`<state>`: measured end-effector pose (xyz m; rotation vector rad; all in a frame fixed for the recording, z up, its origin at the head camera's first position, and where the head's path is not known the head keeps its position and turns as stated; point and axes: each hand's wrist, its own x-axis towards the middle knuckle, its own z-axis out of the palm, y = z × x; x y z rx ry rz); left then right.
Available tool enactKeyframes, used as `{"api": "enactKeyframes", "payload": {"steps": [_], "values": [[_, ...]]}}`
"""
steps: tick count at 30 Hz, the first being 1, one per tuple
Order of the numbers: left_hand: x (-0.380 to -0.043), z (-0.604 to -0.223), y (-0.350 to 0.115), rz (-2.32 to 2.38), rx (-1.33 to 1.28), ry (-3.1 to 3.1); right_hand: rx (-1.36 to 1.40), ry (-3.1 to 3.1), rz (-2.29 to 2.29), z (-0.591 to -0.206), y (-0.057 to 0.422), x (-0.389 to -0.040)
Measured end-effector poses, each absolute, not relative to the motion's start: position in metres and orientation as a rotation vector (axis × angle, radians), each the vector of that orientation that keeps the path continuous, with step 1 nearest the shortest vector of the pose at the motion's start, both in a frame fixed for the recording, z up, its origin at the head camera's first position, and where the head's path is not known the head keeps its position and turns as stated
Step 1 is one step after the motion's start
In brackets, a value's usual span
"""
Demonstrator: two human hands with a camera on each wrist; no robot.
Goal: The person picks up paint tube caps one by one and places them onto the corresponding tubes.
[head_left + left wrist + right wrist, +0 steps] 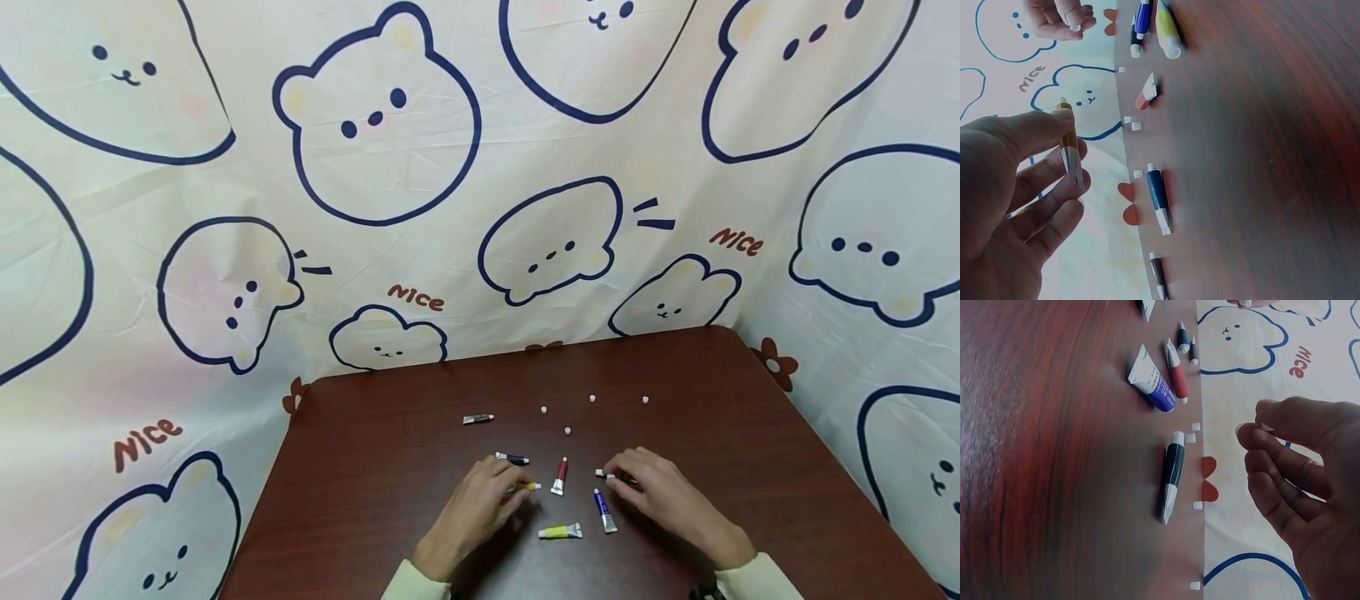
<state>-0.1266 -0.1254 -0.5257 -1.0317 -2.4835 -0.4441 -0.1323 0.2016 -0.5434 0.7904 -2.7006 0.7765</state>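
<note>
My left hand (476, 507) grips an ochre paint tube (1069, 140) between thumb and fingers, its pale tip pointing up in the left wrist view. Thumb and forefinger of my right hand (667, 493) pinch a small white cap (1266, 427), mostly hidden by the fingertips. Beneath the right hand lies a black tube (1173, 472) with a white end. Between the hands are a red tube (560, 476), a purple-blue tube (603, 510) and a yellow tube (560, 532). A dark blue tube (513, 458) lies just beyond the left hand.
Farther back on the brown table (390, 433) lies a dark brown tube (477, 419). Several small white caps stand apart near the back, one of them a white cap (592, 398). A cream cloth (525, 150) with bear drawings hangs behind the table.
</note>
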Motion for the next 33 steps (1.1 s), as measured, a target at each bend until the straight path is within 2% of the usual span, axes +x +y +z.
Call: {"api": "enactKeyframes", "payload": {"steps": [33], "values": [[-0.123, -0.523, -0.119, -0.478, -1.062, -2.476, 1.055, -2.414, 0.879, -0.545, 0.165, -0.132]]}}
